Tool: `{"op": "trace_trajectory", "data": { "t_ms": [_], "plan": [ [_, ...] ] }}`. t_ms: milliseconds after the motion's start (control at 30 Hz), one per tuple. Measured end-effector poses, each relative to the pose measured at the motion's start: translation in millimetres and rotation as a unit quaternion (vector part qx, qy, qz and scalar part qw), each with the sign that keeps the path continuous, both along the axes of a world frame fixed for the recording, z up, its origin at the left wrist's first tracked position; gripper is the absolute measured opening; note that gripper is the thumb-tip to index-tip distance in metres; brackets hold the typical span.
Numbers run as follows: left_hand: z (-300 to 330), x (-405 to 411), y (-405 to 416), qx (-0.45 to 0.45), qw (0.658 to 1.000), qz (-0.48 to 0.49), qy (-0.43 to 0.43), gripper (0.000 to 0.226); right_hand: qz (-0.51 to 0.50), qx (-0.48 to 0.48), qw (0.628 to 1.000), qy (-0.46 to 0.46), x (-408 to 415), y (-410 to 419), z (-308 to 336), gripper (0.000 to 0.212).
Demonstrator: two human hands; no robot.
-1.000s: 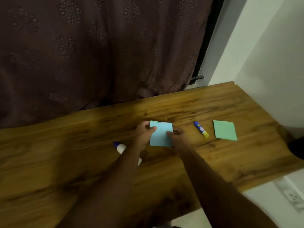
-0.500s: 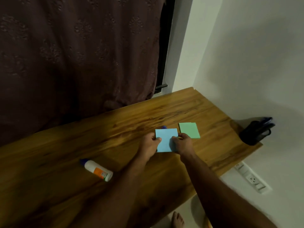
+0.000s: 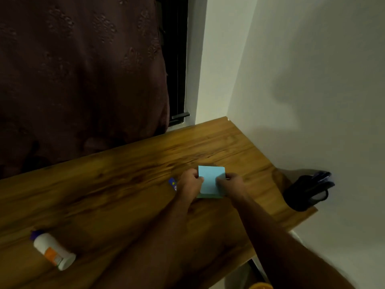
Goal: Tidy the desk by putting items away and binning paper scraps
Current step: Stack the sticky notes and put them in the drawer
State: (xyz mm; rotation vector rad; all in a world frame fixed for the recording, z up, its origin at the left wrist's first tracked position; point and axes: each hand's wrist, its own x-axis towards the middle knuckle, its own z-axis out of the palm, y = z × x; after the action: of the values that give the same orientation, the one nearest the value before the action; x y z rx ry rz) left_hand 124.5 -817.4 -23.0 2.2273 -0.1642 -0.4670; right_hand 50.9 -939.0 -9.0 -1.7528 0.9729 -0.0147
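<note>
A light blue sticky-note pad [image 3: 210,180] is pinched from both sides by my left hand [image 3: 190,181] and my right hand [image 3: 230,183]. It lies on top of a green pad [image 3: 209,196], of which only a thin sliver shows at the near edge. A small blue glue stick [image 3: 173,183] peeks out just left of my left hand, mostly hidden. A white glue bottle [image 3: 53,250] with a purple cap and an orange label lies on its side at the near left of the wooden desk [image 3: 129,184].
A black stapler-like object [image 3: 307,189] sits at the desk's right end against the white wall. A dark brown curtain [image 3: 79,69] hangs behind the desk's far edge. The near desk edge runs diagonally at lower right, with floor below.
Both hands carried the blue pad to the right and set it over the green pad, which now shows only at its edge. The view shifted right, and the glue stick ended up left of my hands.
</note>
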Motion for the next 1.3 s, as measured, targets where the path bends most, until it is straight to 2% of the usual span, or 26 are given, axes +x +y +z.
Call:
{"op": "trace_trajectory", "data": {
  "t_ms": [200,333,567,800,1000,1300],
  "plan": [
    [-7,6,-23,0.091,0.995,0.01,-0.033,0.03,0.07,-0.013,0.996,0.049,14,-23,-11,0.041],
    [-10,9,-25,0.154,0.988,0.014,-0.026,0.033,0.101,-0.033,0.99,0.097,23,-25,-15,0.042],
    [-14,11,-26,0.179,0.984,0.023,0.01,0.032,0.131,-0.081,0.976,0.156,29,-26,-17,0.043],
    [-17,8,-24,0.152,0.988,0.034,0.021,0.032,0.146,-0.09,0.973,0.153,28,-30,-18,0.039],
    [-15,0,-22,0.097,0.992,0.043,0.064,0.033,0.137,-0.072,0.979,0.133,23,-33,-18,0.038],
    [2,-10,-20,-0.024,0.995,0.085,0.043,0.043,0.066,0.061,0.996,-0.011,4,-37,-11,0.039]
  ]
}}
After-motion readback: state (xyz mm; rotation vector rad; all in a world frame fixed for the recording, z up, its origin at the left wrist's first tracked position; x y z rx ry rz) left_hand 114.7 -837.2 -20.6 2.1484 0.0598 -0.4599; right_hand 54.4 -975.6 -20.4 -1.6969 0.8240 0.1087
